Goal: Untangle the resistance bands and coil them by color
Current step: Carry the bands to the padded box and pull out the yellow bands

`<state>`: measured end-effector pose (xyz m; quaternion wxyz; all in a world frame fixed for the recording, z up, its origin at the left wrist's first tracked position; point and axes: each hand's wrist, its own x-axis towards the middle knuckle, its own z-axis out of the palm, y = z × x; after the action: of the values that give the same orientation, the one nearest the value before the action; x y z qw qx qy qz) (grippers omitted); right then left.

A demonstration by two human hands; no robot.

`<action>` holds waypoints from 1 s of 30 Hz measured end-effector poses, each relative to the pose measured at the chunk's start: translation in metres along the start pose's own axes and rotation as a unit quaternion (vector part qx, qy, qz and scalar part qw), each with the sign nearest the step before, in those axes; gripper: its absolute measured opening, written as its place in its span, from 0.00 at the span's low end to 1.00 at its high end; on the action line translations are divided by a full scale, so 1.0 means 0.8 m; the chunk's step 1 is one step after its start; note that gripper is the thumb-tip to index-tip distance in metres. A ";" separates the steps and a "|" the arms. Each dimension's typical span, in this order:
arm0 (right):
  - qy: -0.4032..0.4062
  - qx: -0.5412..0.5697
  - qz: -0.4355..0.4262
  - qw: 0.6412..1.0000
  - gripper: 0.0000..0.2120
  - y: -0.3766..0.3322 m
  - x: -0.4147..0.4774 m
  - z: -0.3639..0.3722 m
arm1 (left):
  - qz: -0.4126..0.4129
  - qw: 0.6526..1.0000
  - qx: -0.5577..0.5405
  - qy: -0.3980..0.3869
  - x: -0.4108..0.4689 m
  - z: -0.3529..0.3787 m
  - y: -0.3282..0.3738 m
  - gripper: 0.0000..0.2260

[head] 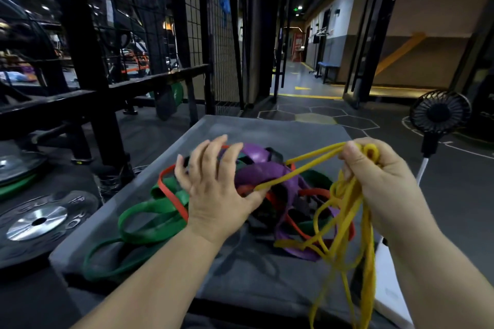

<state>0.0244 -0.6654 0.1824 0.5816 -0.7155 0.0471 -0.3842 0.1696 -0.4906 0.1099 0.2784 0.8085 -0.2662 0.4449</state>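
**Q:** Where are the bands, and how do the hands stand?

**A:** The purple band (263,169), green bands (152,206) and red band (316,191) lie tangled on the grey pad (267,128). The right hand (387,181) grips a raised bunch of yellow bands (347,207), loops hanging; two strands run taut into the heap. The left hand (213,189) hovers over it, fingers spread wide, holding nothing.

**Q:** How is this step done well?

**A:** Likely by pinning the heap with the left palm and drawing yellow out slowly, lest knots tighten.
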 end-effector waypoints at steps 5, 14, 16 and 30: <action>0.016 0.022 0.030 0.999 0.09 -0.004 -0.004 0.005 | -0.172 0.960 -0.169 -0.142 -0.011 0.014 -0.001 0.40; 0.008 -0.200 0.052 0.978 0.09 0.007 0.003 -0.010 | -0.217 0.869 -0.404 -0.189 0.008 0.005 0.024 0.18; 0.000 -0.225 0.073 0.972 0.12 0.018 0.005 -0.013 | -0.206 0.866 -0.413 -0.191 0.012 -0.004 0.032 0.16; 0.047 -0.127 0.092 0.986 0.14 0.024 0.011 -0.041 | -0.116 0.783 -0.499 -0.352 -0.007 -0.005 0.048 0.11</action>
<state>0.0181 -0.7022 0.1715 0.5159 -0.7576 0.1883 -0.3528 0.1383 -0.5136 0.1149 0.5796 0.6818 -0.4346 -0.1020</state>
